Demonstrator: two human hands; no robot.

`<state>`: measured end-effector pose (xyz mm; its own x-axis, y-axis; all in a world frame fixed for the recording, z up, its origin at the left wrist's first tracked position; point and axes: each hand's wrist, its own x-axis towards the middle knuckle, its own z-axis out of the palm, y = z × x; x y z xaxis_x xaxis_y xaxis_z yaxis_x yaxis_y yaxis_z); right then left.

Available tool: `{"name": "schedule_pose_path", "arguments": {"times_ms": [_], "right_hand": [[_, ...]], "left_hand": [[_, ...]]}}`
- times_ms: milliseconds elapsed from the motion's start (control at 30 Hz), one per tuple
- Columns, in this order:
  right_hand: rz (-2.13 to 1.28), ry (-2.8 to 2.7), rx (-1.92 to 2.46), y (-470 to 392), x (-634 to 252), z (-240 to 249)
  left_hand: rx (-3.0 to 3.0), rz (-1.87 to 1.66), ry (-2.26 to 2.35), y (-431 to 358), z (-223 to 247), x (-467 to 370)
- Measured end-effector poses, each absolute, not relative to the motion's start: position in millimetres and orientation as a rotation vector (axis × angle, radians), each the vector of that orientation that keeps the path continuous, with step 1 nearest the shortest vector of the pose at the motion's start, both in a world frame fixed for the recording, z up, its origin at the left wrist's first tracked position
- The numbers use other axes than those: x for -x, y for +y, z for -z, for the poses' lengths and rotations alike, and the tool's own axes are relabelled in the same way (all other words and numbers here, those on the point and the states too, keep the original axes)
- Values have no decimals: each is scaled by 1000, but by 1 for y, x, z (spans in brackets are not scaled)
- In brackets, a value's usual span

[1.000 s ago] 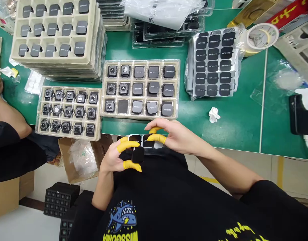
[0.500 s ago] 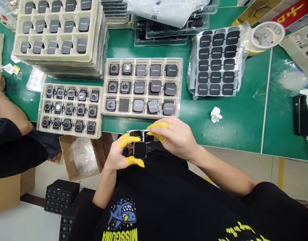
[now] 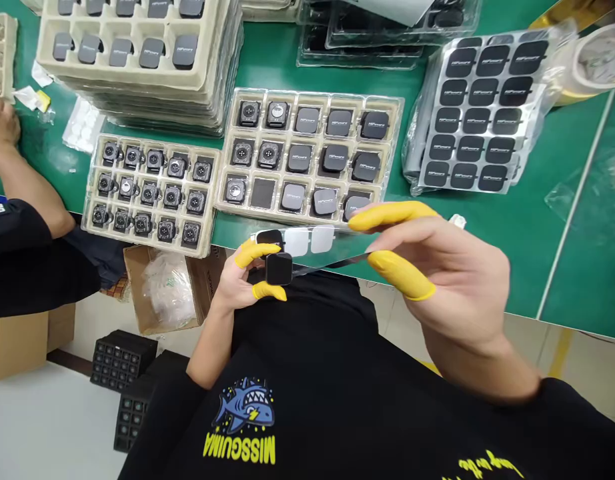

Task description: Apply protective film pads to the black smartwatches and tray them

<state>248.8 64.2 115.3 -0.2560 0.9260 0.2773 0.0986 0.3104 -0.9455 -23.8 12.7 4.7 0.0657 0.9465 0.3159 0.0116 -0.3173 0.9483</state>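
My left hand (image 3: 232,277), with yellow finger cots, pinches a square smartwatch body (image 3: 279,269) with its dark screen facing up. The same hand also grips a sticker strip (image 3: 312,241); a black sticker sits at its left end, beside two pale blank squares. Level with the watch, to the right, my right hand (image 3: 447,280) pinches a thin dark film (image 3: 345,261) by one end. That film is seen nearly edge-on and reaches toward the watch; whether it touches is unclear. Just beyond stands a tray (image 3: 307,217) of watch bodies, several covered with dark printed stickers.
Another tray of watch bodies (image 3: 150,248) stands left, before a tall tray stack (image 3: 187,87). Sticker sheets (image 3: 467,147) and a tape roll (image 3: 602,60) lie right. A co-worker's arm (image 3: 30,180) rests at far left. An open carton (image 3: 137,293) is below the table edge.
My right hand has moved right and toward the camera, drawing the dark film away from the strip. Two pale squares now show on the strip. The left hand keeps its hold.
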Motion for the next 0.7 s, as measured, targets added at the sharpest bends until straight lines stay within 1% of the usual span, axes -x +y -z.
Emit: {"name": "schedule_pose_path", "arguments": {"times_ms": [67, 167, 700], "right_hand": [[-1225, -1696, 988, 67, -244, -125], [-1293, -1835, 988, 72, -232, -129], [-1269, -1993, 923, 77, -209, -117]], "left_hand": [[-1581, -1358, 1012, 16, -6, 23], [-1634, -1357, 1009, 17, -6, 20], [-1755, -1355, 1003, 17, -1, 21]]}}
